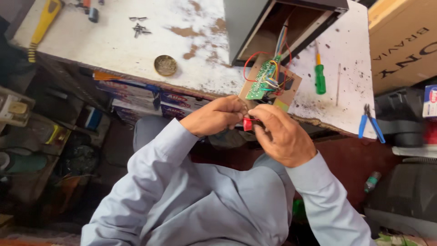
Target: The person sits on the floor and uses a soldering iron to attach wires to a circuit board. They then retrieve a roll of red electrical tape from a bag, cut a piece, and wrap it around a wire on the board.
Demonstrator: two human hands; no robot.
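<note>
Where wires enter: open casing.

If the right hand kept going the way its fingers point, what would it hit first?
Probably the small red part pinched at its fingers, then the left hand right beyond it. The right hand points left toward both; depth is hard to judge.

A brown cardboard box is seen at upper right; blue-and-red printed cartons are stacked under the workbench.
</note>
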